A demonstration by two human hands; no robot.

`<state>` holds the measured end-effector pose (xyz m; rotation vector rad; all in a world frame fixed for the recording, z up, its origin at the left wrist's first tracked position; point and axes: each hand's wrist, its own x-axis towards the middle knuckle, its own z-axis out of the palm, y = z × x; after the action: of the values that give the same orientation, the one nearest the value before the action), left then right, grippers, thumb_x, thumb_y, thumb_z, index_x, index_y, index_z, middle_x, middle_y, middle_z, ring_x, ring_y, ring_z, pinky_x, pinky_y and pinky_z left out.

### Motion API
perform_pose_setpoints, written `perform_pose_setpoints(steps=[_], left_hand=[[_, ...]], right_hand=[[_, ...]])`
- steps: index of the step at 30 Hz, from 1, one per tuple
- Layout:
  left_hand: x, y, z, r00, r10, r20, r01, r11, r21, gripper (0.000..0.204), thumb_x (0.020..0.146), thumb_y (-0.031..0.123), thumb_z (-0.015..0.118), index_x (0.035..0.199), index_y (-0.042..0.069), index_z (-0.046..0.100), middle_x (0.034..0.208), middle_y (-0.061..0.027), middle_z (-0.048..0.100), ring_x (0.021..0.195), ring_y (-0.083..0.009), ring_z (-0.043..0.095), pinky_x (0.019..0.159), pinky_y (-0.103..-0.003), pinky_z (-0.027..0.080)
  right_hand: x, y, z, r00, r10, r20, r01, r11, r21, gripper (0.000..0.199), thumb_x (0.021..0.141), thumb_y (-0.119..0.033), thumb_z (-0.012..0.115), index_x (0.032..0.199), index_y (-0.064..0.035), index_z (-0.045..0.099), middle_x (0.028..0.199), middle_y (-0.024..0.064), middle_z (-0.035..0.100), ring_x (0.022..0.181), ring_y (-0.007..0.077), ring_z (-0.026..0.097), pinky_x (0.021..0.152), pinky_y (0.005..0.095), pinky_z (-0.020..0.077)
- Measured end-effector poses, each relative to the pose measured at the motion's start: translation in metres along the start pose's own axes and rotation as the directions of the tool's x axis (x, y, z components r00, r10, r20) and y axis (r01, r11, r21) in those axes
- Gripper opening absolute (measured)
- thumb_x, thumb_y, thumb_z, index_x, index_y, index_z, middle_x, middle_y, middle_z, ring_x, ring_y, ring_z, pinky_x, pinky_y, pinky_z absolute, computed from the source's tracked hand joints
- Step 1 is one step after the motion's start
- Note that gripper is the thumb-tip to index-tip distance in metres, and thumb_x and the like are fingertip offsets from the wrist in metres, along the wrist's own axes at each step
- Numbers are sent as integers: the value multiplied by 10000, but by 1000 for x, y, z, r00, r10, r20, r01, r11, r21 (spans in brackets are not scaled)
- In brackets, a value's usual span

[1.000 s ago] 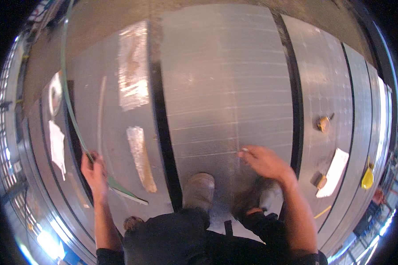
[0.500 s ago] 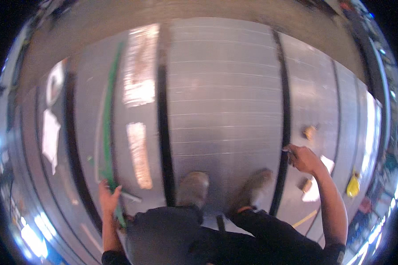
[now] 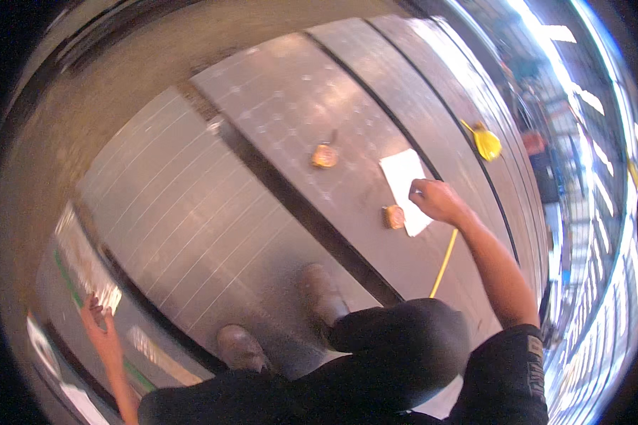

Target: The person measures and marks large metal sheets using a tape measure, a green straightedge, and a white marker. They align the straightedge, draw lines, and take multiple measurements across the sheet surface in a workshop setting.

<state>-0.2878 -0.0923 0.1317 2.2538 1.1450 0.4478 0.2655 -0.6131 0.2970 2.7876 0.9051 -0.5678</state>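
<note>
My right hand (image 3: 441,202) is over a white sheet of paper (image 3: 403,170) lying on the metal plate to the right. Its fingers are curled together, with a small dark bit at the fingertips that is too small to name. Beside the paper sits a small orange-brown roundish object (image 3: 394,217), and a similar one (image 3: 325,156) lies farther off. At the far left my left hand (image 3: 99,322) has its fingers apart and holds nothing, next to a shiny, crinkled strip (image 3: 85,258) and a thin green strip (image 3: 66,275).
I crouch on a grey metal plate (image 3: 184,191) marked with fine pale lines. Dark gaps (image 3: 290,195) run between the plates. A yellow object (image 3: 488,144) lies at the right, and a thin yellow strip (image 3: 444,263) runs near my knee.
My view has swung to the right. My right hand has come over the white paper. My left hand has come away from the green strip's near end.
</note>
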Motion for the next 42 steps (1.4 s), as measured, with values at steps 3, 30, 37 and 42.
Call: perform_pose_setpoints(steps=[3, 30, 37, 42], left_hand=[[67, 82, 7, 961, 193, 199, -197, 980, 0, 488, 965, 86, 595, 1440, 68, 486, 1336, -130, 566, 1073, -247, 567, 948, -383, 460], [50, 219, 114, 652, 139, 746, -356, 924, 139, 508, 910, 206, 669, 1390, 80, 555, 1183, -176, 679, 1013, -345, 676, 910, -424, 518], [59, 257, 91, 697, 615, 369, -695, 706, 138, 411, 884, 111, 676, 1289, 95, 604, 1230, -156, 614, 1149, -364, 587, 974, -437, 475], [35, 253, 76, 593, 637, 492, -763, 640, 91, 604, 892, 193, 694, 1452, 115, 480, 1401, -177, 494, 1279, -394, 484, 1097, -487, 383]], right_hand=[[-47, 45, 68, 962, 274, 10, -274, 960, 61, 287, 906, -253, 546, 1016, -43, 709, 983, 234, 720, 944, 423, 691, 843, 529, 540], [-299, 218, 365, 500, 865, 55, -790, 428, 439, 253, 934, -186, 578, 1106, -9, 635, 924, 209, 722, 891, 407, 706, 767, 491, 540], [-90, 112, 124, 930, 344, -134, -190, 756, 626, 270, 970, -189, 566, 1150, 4, 625, 901, 211, 711, 851, 372, 713, 750, 459, 535], [29, -55, 78, 906, -335, 260, 297, 939, 174, 221, 939, -150, 590, 1132, -52, 635, 919, 204, 710, 873, 420, 686, 794, 503, 526]])
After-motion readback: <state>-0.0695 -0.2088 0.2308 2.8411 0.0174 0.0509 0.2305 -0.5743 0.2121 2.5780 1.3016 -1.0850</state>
